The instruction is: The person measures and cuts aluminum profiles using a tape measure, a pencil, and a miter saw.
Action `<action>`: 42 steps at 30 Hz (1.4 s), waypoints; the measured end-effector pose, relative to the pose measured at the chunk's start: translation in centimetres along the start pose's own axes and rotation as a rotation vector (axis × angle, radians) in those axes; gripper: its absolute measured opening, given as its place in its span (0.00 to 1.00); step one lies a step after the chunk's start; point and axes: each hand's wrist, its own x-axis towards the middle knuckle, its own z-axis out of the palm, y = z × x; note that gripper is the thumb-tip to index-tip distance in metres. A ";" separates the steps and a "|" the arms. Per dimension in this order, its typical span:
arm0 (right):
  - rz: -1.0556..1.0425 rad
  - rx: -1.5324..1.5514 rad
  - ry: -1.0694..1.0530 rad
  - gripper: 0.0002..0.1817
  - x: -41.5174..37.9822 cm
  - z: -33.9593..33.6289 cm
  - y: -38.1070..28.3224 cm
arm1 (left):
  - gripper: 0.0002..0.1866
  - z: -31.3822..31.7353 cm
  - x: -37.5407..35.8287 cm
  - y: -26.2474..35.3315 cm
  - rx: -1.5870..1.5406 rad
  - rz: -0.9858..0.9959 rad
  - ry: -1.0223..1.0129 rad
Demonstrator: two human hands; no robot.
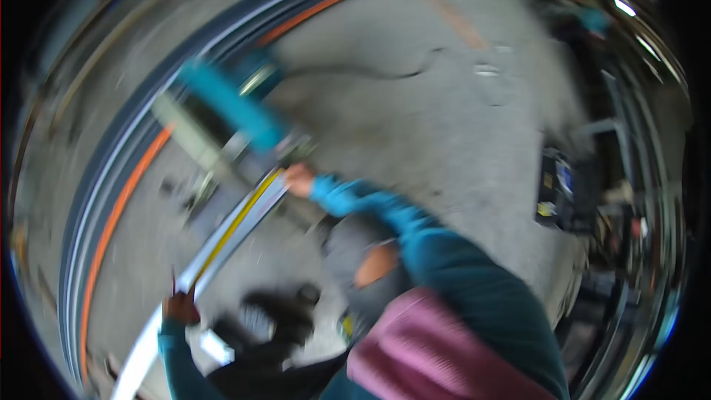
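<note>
A pale metal bar runs diagonally from the lower left up to a teal power saw, with a yellow tape measure stretched along it. My right hand is closed at the upper end of the tape, against the bar's end beside the saw. Lower down, my left hand closes round the tape's other end at the bar. A thin dark reddish stick juts up from the left fingers, too blurred to name. The tape's case is hidden.
Long grey and orange profiles lie on the concrete floor beyond the saw. A dark cord trails from the saw. At right, a black box stands near racks of material. My legs and shoes are below.
</note>
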 end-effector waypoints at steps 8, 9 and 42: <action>0.566 0.396 0.038 0.10 -9.8 -14.7 -2.2 | 0.21 -1.0 1.9 5.5 -0.190 0.054 0.062; 0.575 0.387 0.002 0.10 -12.2 -14.6 -1.9 | 0.21 -1.3 1.9 5.8 -0.167 0.049 0.056; 1.011 0.417 -0.228 0.11 -40.9 -8.6 -7.6 | 0.21 0.5 1.4 3.6 -0.058 0.059 -0.083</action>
